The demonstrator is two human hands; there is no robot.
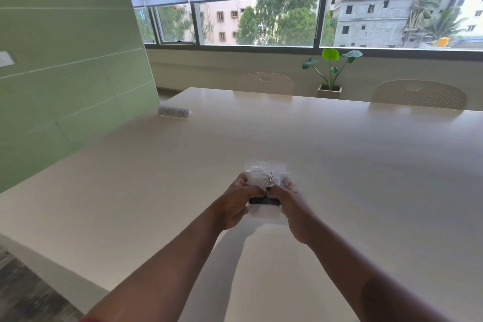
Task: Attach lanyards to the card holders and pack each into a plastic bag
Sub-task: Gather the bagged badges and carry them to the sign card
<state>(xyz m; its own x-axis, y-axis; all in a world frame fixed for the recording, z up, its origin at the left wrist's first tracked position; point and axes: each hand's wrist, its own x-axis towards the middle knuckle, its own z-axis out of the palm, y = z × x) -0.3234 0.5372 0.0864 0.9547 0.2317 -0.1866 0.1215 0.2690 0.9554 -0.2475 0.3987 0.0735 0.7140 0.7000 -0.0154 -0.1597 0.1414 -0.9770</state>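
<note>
Clear plastic bag (266,172), crinkled and see-through, sits just below the middle of the frame, raised a little above the pale beige tabletop (339,165). Inside it I see a clear card holder (257,178) with a silver metal clip (269,181) and a bundled black lanyard (264,201). My left hand (239,202) pinches the bag from its left side, fingers curled over the lanyard; my right hand (292,206) does the same from the right, so each grip is closed on the bag. Toward the upper left of the frame a small white sign reading CHECK-IN (173,112) stands on the tabletop. Beyond the far edge are two cream perforated chairs (265,83) and a green potted plant (332,70).
</note>
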